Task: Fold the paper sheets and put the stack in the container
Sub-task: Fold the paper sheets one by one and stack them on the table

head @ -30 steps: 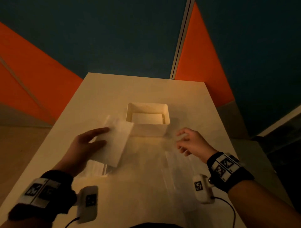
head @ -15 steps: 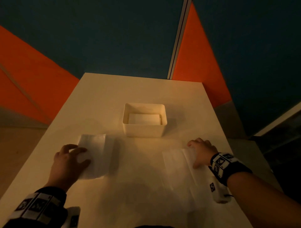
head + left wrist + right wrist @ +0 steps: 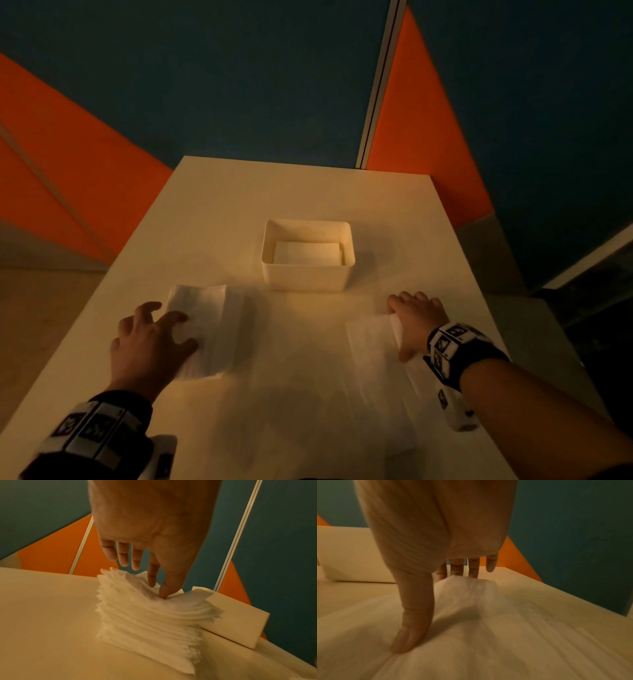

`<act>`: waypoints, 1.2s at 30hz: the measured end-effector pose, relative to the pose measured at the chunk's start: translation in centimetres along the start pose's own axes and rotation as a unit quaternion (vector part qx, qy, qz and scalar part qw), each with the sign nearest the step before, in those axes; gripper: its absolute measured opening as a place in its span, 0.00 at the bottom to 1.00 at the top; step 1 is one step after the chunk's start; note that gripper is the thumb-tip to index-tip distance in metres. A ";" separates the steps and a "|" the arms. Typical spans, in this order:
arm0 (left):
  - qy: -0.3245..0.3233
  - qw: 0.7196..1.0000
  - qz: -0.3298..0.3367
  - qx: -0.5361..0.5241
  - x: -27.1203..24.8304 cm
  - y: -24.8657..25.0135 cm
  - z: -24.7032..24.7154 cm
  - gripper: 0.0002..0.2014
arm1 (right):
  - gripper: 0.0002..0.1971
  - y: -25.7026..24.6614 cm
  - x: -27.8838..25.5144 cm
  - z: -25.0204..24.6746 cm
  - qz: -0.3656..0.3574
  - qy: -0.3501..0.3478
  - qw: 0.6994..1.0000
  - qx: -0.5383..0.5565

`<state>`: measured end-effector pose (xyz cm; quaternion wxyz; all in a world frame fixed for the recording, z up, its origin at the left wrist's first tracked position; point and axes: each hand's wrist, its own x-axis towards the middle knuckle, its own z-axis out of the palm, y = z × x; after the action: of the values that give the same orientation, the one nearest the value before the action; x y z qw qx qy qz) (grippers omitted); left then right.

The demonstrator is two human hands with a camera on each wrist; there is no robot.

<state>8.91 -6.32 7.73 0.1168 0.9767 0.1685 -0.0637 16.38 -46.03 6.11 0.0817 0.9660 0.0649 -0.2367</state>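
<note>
No readable text or numbers; the wristbands (image 3: 452,346) bear only coded black-and-white squares.

1. A left hand (image 3: 150,524) reaches down; its thumb and forefinger pinch the top of a thick stack of white paper sheets (image 3: 147,616).
2. The stack lies on a cream tabletop (image 3: 48,615).
3. A white rectangular plastic container (image 3: 240,620) stands just beside it.

Both wrists wear a black wristband (image 3: 460,356) ringed with white blocks printed with black square markers; the left wristband (image 3: 92,431) matches it. Below each band hangs a small white camera unit (image 3: 455,411) carrying its own black marker, another on the left (image 3: 161,459). Both forearms are bare, no sleeves showing.
</note>
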 end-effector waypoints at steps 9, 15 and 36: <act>-0.061 0.996 0.042 -0.054 0.0 0.3 -0.2 0.44 | 0.08 1.9 -2.0 -2.1 -0.019 0.008 0.997 0.068; -0.267 0.953 0.136 0.036 0.0 0.4 0.1 0.70 | 0.04 2.7 -2.8 -4.7 -0.052 -0.002 0.971 0.234; -0.184 0.963 0.192 -0.045 -0.8 5.2 -3.7 0.74 | 0.16 -1.5 -5.1 -6.8 -0.111 0.029 0.664 0.739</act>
<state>10.31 -10.41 12.52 0.1993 0.9559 -0.0440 -0.2112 14.73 -43.75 14.23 -0.6874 0.7017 -0.0222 -0.1860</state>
